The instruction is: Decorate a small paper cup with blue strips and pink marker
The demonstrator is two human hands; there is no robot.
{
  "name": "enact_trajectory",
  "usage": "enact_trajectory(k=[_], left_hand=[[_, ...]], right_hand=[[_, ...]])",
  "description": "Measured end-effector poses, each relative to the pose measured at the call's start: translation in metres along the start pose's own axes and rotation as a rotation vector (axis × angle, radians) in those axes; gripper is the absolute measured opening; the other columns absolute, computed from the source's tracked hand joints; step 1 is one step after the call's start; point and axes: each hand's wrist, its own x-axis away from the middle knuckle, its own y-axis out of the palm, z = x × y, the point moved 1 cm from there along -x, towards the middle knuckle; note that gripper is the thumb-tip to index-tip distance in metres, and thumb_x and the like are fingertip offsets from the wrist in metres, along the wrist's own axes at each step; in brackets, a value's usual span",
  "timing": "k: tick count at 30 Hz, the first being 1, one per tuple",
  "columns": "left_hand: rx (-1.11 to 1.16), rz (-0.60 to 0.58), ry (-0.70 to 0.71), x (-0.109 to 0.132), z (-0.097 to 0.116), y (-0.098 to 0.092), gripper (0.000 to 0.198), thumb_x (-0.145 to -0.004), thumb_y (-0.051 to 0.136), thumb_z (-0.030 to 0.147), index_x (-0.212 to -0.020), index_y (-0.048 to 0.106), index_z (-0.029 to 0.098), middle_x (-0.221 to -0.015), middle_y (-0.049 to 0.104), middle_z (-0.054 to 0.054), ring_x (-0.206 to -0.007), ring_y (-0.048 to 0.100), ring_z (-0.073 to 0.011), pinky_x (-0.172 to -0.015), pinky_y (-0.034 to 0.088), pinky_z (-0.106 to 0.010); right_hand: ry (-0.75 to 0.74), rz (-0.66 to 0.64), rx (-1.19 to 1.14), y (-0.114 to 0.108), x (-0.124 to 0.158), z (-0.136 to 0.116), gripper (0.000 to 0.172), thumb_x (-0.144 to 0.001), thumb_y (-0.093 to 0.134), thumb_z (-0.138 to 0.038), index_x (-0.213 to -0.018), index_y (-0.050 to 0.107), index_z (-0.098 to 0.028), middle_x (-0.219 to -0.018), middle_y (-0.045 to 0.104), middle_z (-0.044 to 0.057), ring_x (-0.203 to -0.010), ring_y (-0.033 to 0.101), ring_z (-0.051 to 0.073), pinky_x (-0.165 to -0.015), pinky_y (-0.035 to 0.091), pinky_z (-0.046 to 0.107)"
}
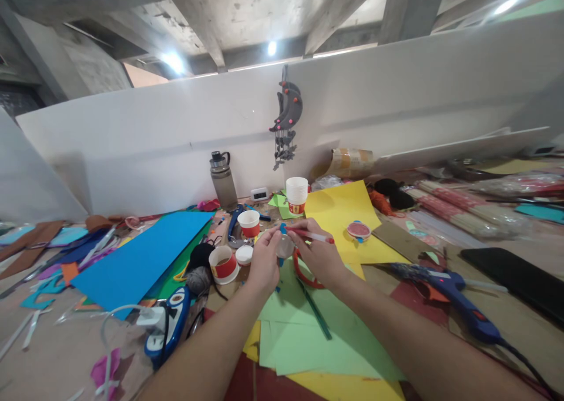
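My left hand (264, 257) is closed on a small pale round disc (285, 246) with bits of blue at its top and bottom edges. My right hand (318, 253) grips a red pen (311, 234), its tip end pointing left towards the disc. Below my right hand lies a red loop (304, 274), partly hidden; whether it is a scissors handle I cannot tell. A dark green thin strip (316, 313) rests on the light green paper (335, 342) beneath. Another round piece with a reddish face and blue tabs (358, 231) sits on the yellow sheet (341, 204).
Red-and-white paper cups (224, 263) and a white lid (244, 255) stand left of my hands, with stacked cups (296, 192) behind. A blue glue gun (462, 307) lies right. Blue card (145, 260), a power strip (170, 324) and a bottle (223, 180) are left.
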Motion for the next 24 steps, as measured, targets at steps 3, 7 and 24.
enact_trajectory(k=[3,7,24], left_hand=[[0.007,0.004,-0.002,0.0005,0.0014,0.0006,0.031,-0.063,0.075,0.032,-0.087,0.068,0.014,-0.084,0.070,-0.006,-0.081,0.064,-0.0165,-0.079,0.044,-0.029],[0.014,-0.002,-0.008,0.0002,0.0018,0.0006,0.030,-0.063,0.076,0.034,-0.084,0.068,0.014,-0.082,0.070,-0.006,-0.078,0.064,-0.0163,-0.077,0.045,-0.029],[-0.012,-0.031,0.010,-0.0015,-0.0008,-0.0009,0.030,-0.064,0.074,0.034,-0.087,0.068,0.015,-0.083,0.070,-0.006,-0.081,0.064,-0.0168,-0.080,0.045,-0.029]], right_hand=[[0.004,0.001,-0.022,0.0005,0.0002,0.0005,0.013,-0.086,0.050,-0.034,-0.093,0.056,-0.024,-0.090,0.068,0.004,-0.084,0.065,0.019,-0.075,0.051,0.034],[-0.009,0.002,-0.022,0.0002,0.0001,0.0004,0.013,-0.086,0.050,-0.034,-0.092,0.056,-0.023,-0.090,0.068,0.004,-0.083,0.065,0.019,-0.075,0.051,0.034],[-0.038,-0.001,0.000,-0.0007,-0.0001,-0.0004,0.012,-0.087,0.050,-0.032,-0.092,0.056,-0.023,-0.089,0.067,0.003,-0.083,0.064,0.018,-0.073,0.050,0.032]])
